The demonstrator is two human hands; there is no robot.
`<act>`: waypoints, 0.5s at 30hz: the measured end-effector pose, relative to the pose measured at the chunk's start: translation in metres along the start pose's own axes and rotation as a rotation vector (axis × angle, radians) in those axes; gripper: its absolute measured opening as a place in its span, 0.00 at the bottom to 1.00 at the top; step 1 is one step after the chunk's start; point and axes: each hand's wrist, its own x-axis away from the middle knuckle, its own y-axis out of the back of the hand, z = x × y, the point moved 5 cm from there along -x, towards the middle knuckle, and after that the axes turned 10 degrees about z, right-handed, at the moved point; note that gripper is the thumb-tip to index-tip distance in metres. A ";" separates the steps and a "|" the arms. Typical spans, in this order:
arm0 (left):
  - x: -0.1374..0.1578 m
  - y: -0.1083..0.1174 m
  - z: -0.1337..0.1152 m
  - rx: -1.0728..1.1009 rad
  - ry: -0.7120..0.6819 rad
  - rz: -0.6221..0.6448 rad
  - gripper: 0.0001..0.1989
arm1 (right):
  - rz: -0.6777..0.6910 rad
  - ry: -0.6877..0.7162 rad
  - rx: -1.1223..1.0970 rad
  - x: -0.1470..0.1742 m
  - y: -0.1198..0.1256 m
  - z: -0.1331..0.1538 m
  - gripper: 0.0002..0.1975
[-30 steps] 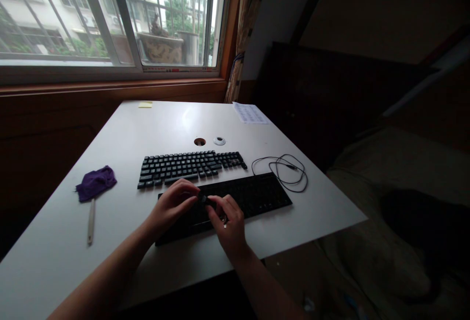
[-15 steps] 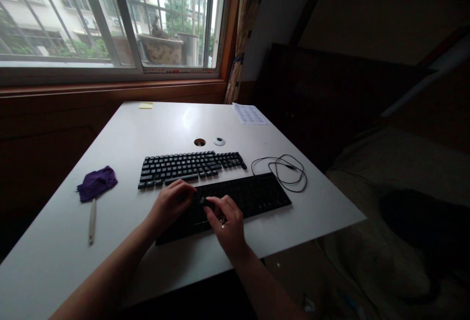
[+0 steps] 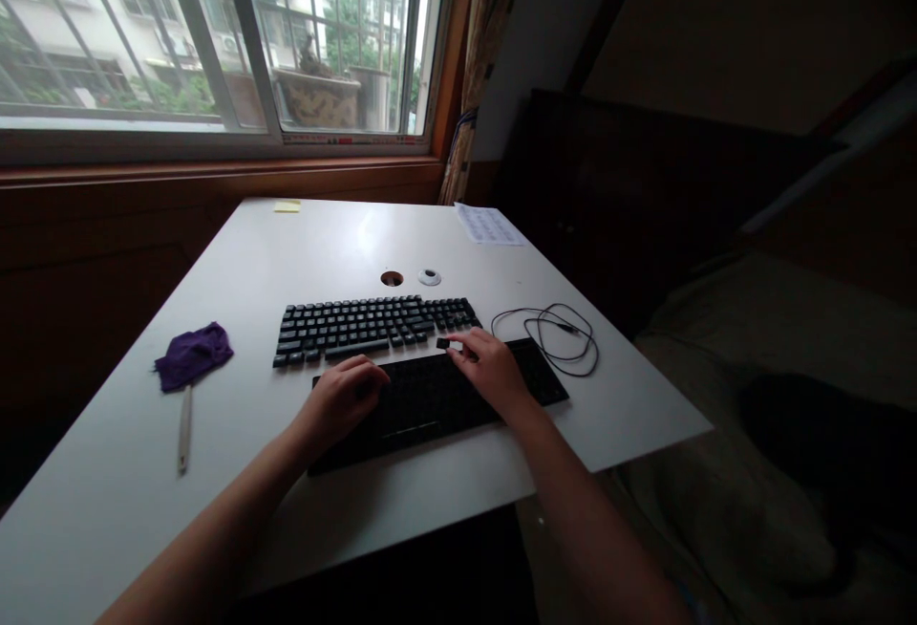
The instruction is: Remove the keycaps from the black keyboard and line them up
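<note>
A small black keycap is pinched between the thumb and forefinger of my right hand, just above the far edge of the black keyboard base. My left hand rests over the left part of this base, its fingers curled together; whatever they hold, if anything, is hidden. Beyond the base, loose dark keycaps lie in rows on the white table, laid out like a keyboard. A long spacebar cap lies in their nearest row.
The base's black cable lies coiled to the right. On the left are a purple cloth and a pale thin handle reaching out from it. A cable hole, its white cover, a printed sheet and a yellow note are farther back.
My right hand has moved away from my left, rightward and toward the rows, carrying the keycap off the base's middle. My left hand has stayed nearly in place.
</note>
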 end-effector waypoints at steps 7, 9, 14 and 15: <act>-0.001 -0.002 0.001 -0.043 -0.010 0.012 0.11 | 0.262 -0.036 0.147 -0.035 -0.017 -0.036 0.09; -0.001 -0.003 0.001 -0.048 -0.017 0.017 0.11 | 0.308 -0.037 0.165 -0.040 -0.021 -0.039 0.09; -0.002 -0.005 0.001 -0.051 -0.026 0.015 0.11 | 0.358 -0.062 0.178 -0.046 -0.028 -0.046 0.10; -0.002 -0.005 0.001 -0.050 -0.030 0.014 0.11 | 0.361 -0.070 0.180 -0.046 -0.029 -0.047 0.10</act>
